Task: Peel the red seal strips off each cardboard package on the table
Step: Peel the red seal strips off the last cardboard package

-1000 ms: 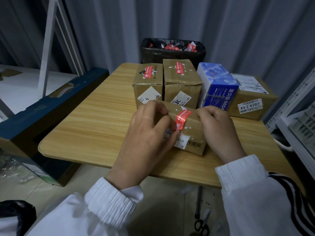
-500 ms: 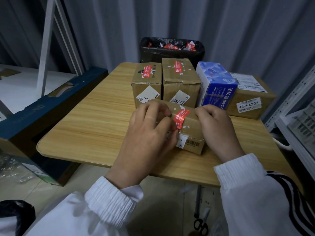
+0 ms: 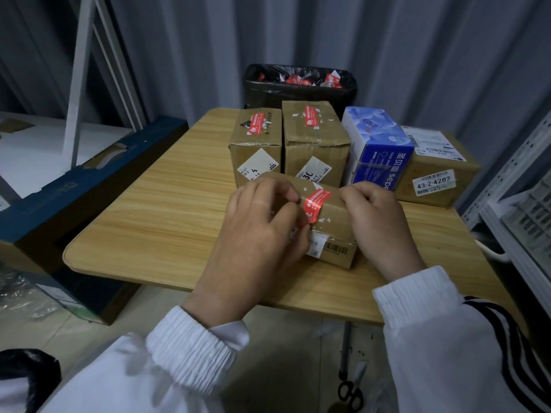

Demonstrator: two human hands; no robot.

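At the near edge of a wooden table (image 3: 167, 216), a person's left hand (image 3: 256, 231) and right hand (image 3: 378, 228) grasp a small cardboard package (image 3: 331, 217) from either end, fingers curled; a red seal strip (image 3: 315, 204) wraps over its top edge between the hands; the left fingertips (image 3: 294, 198) press at the strip's side, though whether they have caught it cannot be told; behind stand a left upright carton (image 3: 256, 150) and a second upright carton (image 3: 316, 141), each sealed on top in red, beside a blue box (image 3: 378, 150) and a labelled carton (image 3: 435, 174); beyond, a black-lined bin (image 3: 268, 90) holds red scraps (image 3: 301, 81).
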